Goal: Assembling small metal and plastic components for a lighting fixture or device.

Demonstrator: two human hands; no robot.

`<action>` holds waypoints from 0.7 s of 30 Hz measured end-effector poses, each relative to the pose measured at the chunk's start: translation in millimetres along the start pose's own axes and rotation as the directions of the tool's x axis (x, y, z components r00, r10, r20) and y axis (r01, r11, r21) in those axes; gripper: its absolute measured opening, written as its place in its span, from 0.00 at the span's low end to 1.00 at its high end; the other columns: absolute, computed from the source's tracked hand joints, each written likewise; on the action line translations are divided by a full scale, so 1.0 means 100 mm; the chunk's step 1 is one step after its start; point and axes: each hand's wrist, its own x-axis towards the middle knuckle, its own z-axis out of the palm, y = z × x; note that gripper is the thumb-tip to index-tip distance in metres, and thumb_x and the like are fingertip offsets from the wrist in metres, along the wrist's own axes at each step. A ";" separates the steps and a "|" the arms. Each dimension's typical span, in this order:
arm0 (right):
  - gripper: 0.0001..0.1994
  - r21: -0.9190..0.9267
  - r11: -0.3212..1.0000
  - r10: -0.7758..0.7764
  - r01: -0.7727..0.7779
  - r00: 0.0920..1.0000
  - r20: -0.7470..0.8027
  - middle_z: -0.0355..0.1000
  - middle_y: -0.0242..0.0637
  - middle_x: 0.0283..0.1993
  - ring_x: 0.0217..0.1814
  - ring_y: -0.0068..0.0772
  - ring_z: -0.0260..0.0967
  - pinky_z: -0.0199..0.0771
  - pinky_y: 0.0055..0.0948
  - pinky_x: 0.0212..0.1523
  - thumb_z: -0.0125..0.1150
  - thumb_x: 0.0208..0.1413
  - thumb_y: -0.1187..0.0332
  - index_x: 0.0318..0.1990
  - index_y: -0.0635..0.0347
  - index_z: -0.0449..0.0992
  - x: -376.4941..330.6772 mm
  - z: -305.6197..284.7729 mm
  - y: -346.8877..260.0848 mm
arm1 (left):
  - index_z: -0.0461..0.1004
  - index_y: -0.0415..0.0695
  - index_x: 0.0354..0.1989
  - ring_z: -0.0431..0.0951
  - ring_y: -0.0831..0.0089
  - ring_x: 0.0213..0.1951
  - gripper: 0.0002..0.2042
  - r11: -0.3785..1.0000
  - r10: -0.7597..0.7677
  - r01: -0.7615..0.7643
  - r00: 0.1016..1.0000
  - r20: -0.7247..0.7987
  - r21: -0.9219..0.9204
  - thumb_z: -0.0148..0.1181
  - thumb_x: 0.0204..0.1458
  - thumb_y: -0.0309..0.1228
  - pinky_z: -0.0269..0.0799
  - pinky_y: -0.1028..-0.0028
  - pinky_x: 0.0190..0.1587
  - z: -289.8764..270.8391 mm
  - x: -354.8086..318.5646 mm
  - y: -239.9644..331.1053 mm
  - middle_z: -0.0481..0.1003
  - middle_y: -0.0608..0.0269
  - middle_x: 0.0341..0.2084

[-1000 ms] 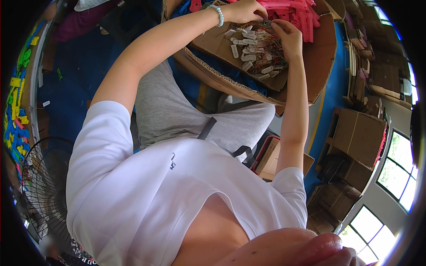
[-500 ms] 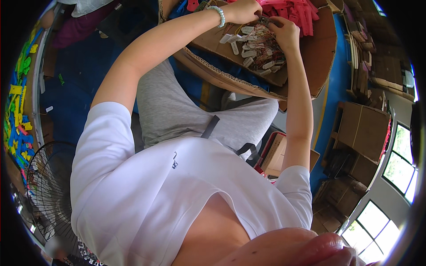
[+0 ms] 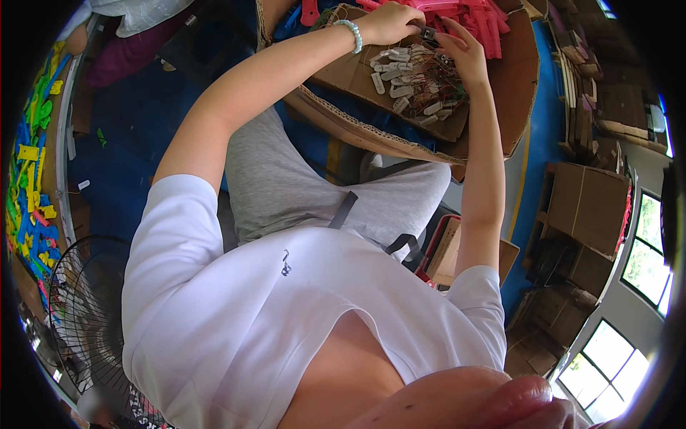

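A cardboard tray [image 3: 350,71] rests on my lap and holds a pile of small white tags [image 3: 400,79] tangled with thin wires [image 3: 439,89]. My left hand [image 3: 389,21], with a pale bead bracelet on its wrist, is closed on a small dark part [image 3: 427,33] at the far edge of the pile. My right hand [image 3: 464,53] is right beside it, its fingertips pinching a small wired piece over the tags. Behind both hands lies a heap of pink plastic pieces [image 3: 471,18].
A larger cardboard sheet [image 3: 518,86] lies under the tray. Brown boxes [image 3: 586,214] stand on the blue floor to the right. A black fan grille [image 3: 78,314] is at lower left, and several yellow, blue and green plastic pieces [image 3: 28,171] line the left edge.
Both hands stay over the tray and have drawn closer together at the far edge of the tag pile. The camera has tilted slightly.
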 end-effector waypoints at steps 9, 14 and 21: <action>0.13 -0.293 0.949 -0.163 0.119 0.978 -0.132 0.79 0.38 0.31 0.32 0.24 0.76 0.75 0.23 0.36 0.67 0.47 0.71 0.42 0.63 0.79 0.00 0.19 -0.04 | 0.77 0.36 0.37 0.79 0.53 0.36 0.10 0.998 -0.012 0.014 1.000 0.029 -0.069 0.58 0.50 0.29 0.73 0.61 0.39 -0.08 0.02 0.08 0.77 0.44 0.29; 0.14 -0.571 0.814 -0.229 0.109 0.963 -0.142 0.77 0.41 0.26 0.28 0.31 0.76 0.75 0.28 0.34 0.68 0.44 0.64 0.38 0.60 0.80 -0.01 0.21 -0.09 | 0.77 0.35 0.35 0.78 0.52 0.35 0.10 0.995 0.035 -0.040 0.997 0.066 0.086 0.59 0.49 0.29 0.72 0.60 0.38 -0.08 0.02 0.11 0.77 0.44 0.27; 0.13 -0.662 0.731 -0.320 0.163 0.940 -0.121 0.76 0.46 0.28 0.30 0.43 0.76 0.75 0.34 0.35 0.66 0.45 0.63 0.37 0.60 0.80 -0.02 0.23 -0.13 | 0.77 0.33 0.32 0.78 0.50 0.33 0.09 0.995 0.040 -0.042 0.999 0.025 0.089 0.57 0.48 0.27 0.73 0.59 0.37 -0.01 0.04 0.07 0.76 0.41 0.25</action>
